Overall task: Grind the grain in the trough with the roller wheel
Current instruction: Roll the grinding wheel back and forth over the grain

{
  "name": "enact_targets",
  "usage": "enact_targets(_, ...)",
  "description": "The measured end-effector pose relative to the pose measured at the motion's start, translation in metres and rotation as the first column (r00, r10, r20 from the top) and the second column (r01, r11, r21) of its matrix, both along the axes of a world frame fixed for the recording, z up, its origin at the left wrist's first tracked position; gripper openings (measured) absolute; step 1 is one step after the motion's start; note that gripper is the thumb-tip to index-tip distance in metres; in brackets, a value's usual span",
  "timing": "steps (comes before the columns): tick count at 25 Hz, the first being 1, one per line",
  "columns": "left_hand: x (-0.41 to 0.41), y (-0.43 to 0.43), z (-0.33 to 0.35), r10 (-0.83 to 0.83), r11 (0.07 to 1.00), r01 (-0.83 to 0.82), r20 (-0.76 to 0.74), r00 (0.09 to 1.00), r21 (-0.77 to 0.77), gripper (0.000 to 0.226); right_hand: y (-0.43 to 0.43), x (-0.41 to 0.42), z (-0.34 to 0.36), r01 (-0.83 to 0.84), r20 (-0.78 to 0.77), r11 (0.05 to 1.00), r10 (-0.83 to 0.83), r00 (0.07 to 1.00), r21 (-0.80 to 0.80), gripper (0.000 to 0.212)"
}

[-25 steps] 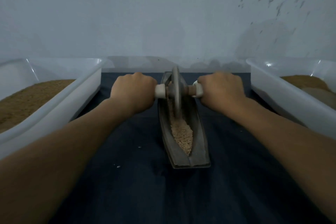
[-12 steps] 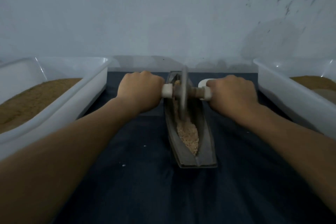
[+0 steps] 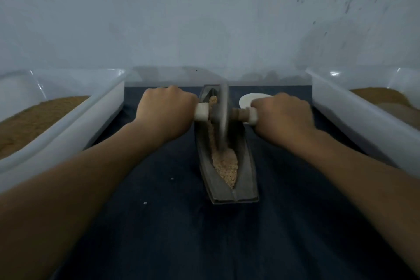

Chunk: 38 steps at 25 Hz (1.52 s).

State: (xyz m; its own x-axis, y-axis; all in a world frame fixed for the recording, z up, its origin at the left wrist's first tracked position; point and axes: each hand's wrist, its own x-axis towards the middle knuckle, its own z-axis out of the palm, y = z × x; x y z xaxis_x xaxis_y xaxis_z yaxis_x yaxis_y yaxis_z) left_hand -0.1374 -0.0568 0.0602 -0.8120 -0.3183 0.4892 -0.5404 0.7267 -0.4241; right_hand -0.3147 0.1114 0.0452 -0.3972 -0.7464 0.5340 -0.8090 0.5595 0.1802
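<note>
Grain (image 3: 226,166) lies in the gray trough (image 3: 245,173), mostly heaped at the end near you. Your left hand (image 3: 166,113) is a fist wrapped tight round the left end of the axle (image 3: 241,112). Your right hand (image 3: 281,116) grips the right end the same way. Between them the roller wheel (image 3: 222,118) stands up in the trough with its rim down in the grain.

A second ago the wheel was at the far end. Now it has rolled a little way back to you, and a strip of grain shows beside it. That looks like the middle of a stroke, with the near heap not crushed yet.

Count them: two hands, one wheel, one trough. One small white disc (image 3: 248,99) sits behind your right hand. Two white tubs, the left tub (image 3: 68,125) and the right tub (image 3: 341,107), each hold brown powder (image 3: 34,118). All sit on one dark desk (image 3: 170,223).
</note>
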Motion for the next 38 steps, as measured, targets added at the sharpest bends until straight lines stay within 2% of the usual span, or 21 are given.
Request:
enact_targets(1, -0.009, -0.001, 0.008, 0.06, 0.997, -0.061, 0.025, 0.998, 0.042, 0.004, -0.013, -0.004, 0.006, 0.015, 0.119, 0.999, -0.021, 0.993, 0.051, 0.004)
enact_targets(3, -0.017, -0.001, 0.018, 0.099, 0.988, -0.108, 0.083, 0.992, 0.108, 0.013, -0.025, -0.008, 0.011, 0.029, 0.242, 0.995, -0.053, 0.969, 0.1, 0.007)
enact_targets(4, -0.013, 0.001, 0.017, 0.081, 0.99, -0.089, 0.079, 0.994, 0.107, 0.012, -0.019, -0.007, 0.01, 0.02, 0.212, 0.995, -0.04, 0.976, 0.094, 0.003)
enact_targets(6, 0.011, 0.01, 0.003, 0.003, 0.999, -0.003, -0.001, 1.0, 0.042, 0.009, 0.007, -0.001, -0.001, -0.095, -0.002, 0.995, 0.095, 0.995, -0.023, 0.017)
enact_targets(8, 0.037, 0.019, -0.009, -0.113, 0.993, 0.111, -0.055, 0.992, -0.04, 0.039, 0.032, 0.006, -0.008, -0.179, -0.201, 0.977, 0.153, 0.968, -0.119, 0.03)
enact_targets(9, 0.038, 0.018, -0.006, -0.134, 0.99, 0.129, -0.089, 0.987, -0.06, 0.045, 0.034, 0.003, -0.008, -0.195, -0.227, 0.975, 0.166, 0.96, -0.112, 0.032)
enact_targets(11, 0.029, 0.011, -0.009, -0.082, 0.997, 0.081, -0.06, 0.995, -0.016, 0.038, 0.021, -0.001, -0.008, -0.155, -0.171, 0.986, 0.143, 0.975, -0.062, 0.03)
enact_targets(14, -0.006, -0.001, 0.0, 0.064, 0.995, -0.063, -0.018, 0.998, 0.078, 0.003, -0.018, -0.006, 0.007, -0.001, 0.048, 0.999, -0.001, 0.999, 0.033, 0.013)
enact_targets(16, -0.017, -0.005, 0.007, 0.078, 0.988, -0.078, 0.008, 0.997, 0.136, 0.009, -0.028, -0.008, 0.015, 0.019, 0.134, 0.995, -0.032, 0.99, 0.098, 0.01)
enact_targets(18, -0.002, -0.001, 0.002, 0.024, 0.994, -0.022, -0.017, 1.0, 0.106, 0.004, -0.01, -0.005, 0.012, -0.034, 0.054, 0.997, 0.03, 0.998, 0.075, 0.011)
enact_targets(21, 0.034, 0.014, -0.015, -0.147, 0.989, 0.146, -0.096, 0.985, -0.013, 0.045, 0.029, 0.005, -0.004, -0.176, -0.198, 0.983, 0.162, 0.967, -0.055, 0.029)
enact_targets(23, 0.033, 0.012, -0.016, -0.106, 0.993, 0.112, -0.12, 0.987, 0.046, 0.048, 0.023, 0.001, 0.0, -0.182, -0.199, 0.983, 0.173, 0.965, -0.029, 0.027)
enact_targets(25, 0.016, 0.004, -0.016, -0.012, 0.997, 0.02, -0.101, 0.995, 0.078, 0.025, -0.002, -0.001, 0.009, -0.093, -0.114, 0.995, 0.096, 0.989, 0.036, 0.015)
enact_targets(27, -0.007, -0.006, -0.003, 0.063, 0.993, -0.057, -0.061, 0.996, 0.107, 0.003, -0.024, -0.004, 0.013, 0.009, 0.072, 0.997, -0.014, 0.997, 0.077, 0.008)
enact_targets(29, -0.017, -0.008, 0.007, 0.059, 0.993, -0.059, 0.003, 0.998, 0.106, 0.008, -0.027, -0.005, 0.011, 0.033, 0.16, 0.995, -0.047, 0.986, 0.089, 0.007)
enact_targets(31, -0.005, -0.003, 0.002, 0.011, 0.998, -0.01, -0.023, 1.0, 0.063, 0.012, -0.008, -0.002, 0.005, -0.03, 0.068, 0.999, 0.027, 0.997, 0.041, 0.006)
enact_targets(33, 0.019, 0.008, -0.012, -0.105, 0.994, 0.105, -0.094, 0.99, -0.001, 0.039, 0.017, 0.001, -0.002, -0.14, -0.127, 0.99, 0.135, 0.983, -0.027, 0.021)
enact_targets(35, 0.033, 0.012, -0.014, -0.163, 0.987, 0.159, -0.156, 0.974, -0.037, 0.052, 0.03, 0.002, -0.003, -0.238, -0.202, 0.968, 0.219, 0.955, -0.075, 0.02)
enact_targets(37, 0.026, 0.007, -0.018, -0.11, 0.994, 0.112, -0.135, 0.985, 0.01, 0.042, 0.017, -0.002, -0.001, -0.195, -0.171, 0.98, 0.188, 0.967, -0.027, 0.018)
enact_targets(38, 0.018, 0.003, -0.016, -0.052, 0.998, 0.056, -0.105, 0.993, 0.032, 0.028, 0.003, -0.004, 0.003, -0.126, -0.134, 0.992, 0.128, 0.983, 0.024, 0.019)
